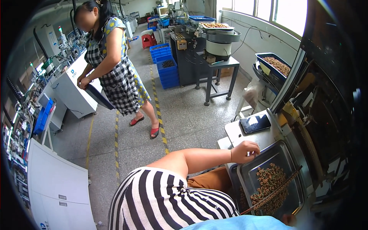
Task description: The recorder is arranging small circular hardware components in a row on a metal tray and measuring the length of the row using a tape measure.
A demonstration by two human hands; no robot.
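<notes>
My left hand (245,151) hovers by the upper left corner of a metal tray (245,171), fingers curled toward the thumb. Whatever it may hold is too small or hidden to make out. A heap of small brass-coloured ring parts (269,184) lies in the tray. Slanting over the heap is a thin brown rod (281,186). At the bottom edge, only a dark bit of my right hand (289,219) shows beside the tray's lower end, its fingers mostly hidden. A short yellowish thing (295,211) is next to it.
A black phone (255,123) lies on the white bench top beyond the tray. Dark machinery (318,126) stands close on the right. Another person (111,57) stands at far left holding a dark blue tray (99,96). Blue crates (168,73) are stacked on the floor beyond.
</notes>
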